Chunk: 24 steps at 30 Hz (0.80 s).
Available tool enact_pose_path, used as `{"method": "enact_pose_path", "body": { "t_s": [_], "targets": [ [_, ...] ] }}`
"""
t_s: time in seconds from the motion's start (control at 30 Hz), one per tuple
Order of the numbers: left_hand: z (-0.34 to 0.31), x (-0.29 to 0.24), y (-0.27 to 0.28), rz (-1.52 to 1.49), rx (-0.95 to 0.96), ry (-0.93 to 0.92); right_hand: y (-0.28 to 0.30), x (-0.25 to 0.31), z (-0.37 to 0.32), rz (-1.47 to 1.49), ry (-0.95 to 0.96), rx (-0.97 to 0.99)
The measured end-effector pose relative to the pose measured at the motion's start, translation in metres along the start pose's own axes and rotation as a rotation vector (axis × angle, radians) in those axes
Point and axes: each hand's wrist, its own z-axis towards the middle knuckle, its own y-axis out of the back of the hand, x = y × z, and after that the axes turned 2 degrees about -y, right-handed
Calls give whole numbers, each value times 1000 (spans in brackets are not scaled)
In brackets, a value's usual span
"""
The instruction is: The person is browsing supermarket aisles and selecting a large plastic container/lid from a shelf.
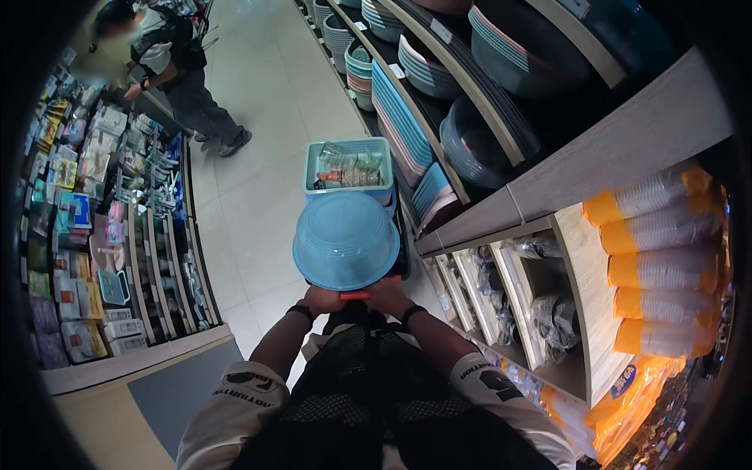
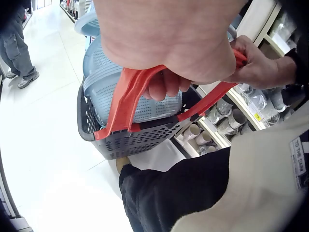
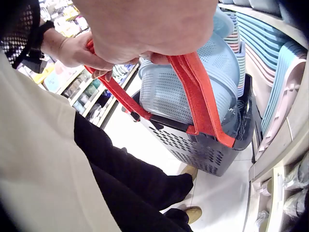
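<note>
Both my hands grip the red handle (image 2: 126, 96) of a dark grey shopping basket (image 3: 207, 157). My left hand (image 1: 321, 300) curls its fingers under the handle, and my right hand (image 1: 388, 295) holds it alongside, a short way to the right. Light blue perforated plastic baskets (image 3: 169, 94) fill the near part of the shopping basket. On top in the head view lies a round translucent blue basin (image 1: 345, 239), bottom up. Beyond it sits a pale green rectangular basket (image 1: 347, 144) with clear-wrapped goods (image 1: 350, 170) inside.
A shelf with stacked basins (image 1: 427, 70) and blue trays (image 1: 401, 110) runs close along the right. Nearer stand orange-wrapped plastic cups (image 1: 658, 270). Left is a low display of small goods (image 1: 86, 204). A person (image 1: 176, 70) stands beside it, ahead on the tiled floor (image 1: 266, 102).
</note>
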Motion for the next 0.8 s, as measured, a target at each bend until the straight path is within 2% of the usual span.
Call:
{"method": "enact_pose_path", "body": {
  "t_s": [0.07, 0.17, 0.33, 0.67, 0.73, 0.8],
  "targets": [
    [2, -3, 4, -26, -7, 30, 3, -2, 4, -9, -6, 30],
    [10, -8, 12, -81, -55, -34, 10, -7, 11, -15, 18, 13],
    [12, -46, 52, -267, -96, -23, 15, -17, 28, -20, 37, 29],
    [33, -32, 55, -250, -212, -114, 23, -35, 57, -62, 54, 50],
    [41, -23, 50, -134, -224, -166, 19, -44, 64, -76, 65, 50],
    [46, -14, 48, -154, -219, -154, 17, -49, 70, -90, 76, 51]
  ]
}}
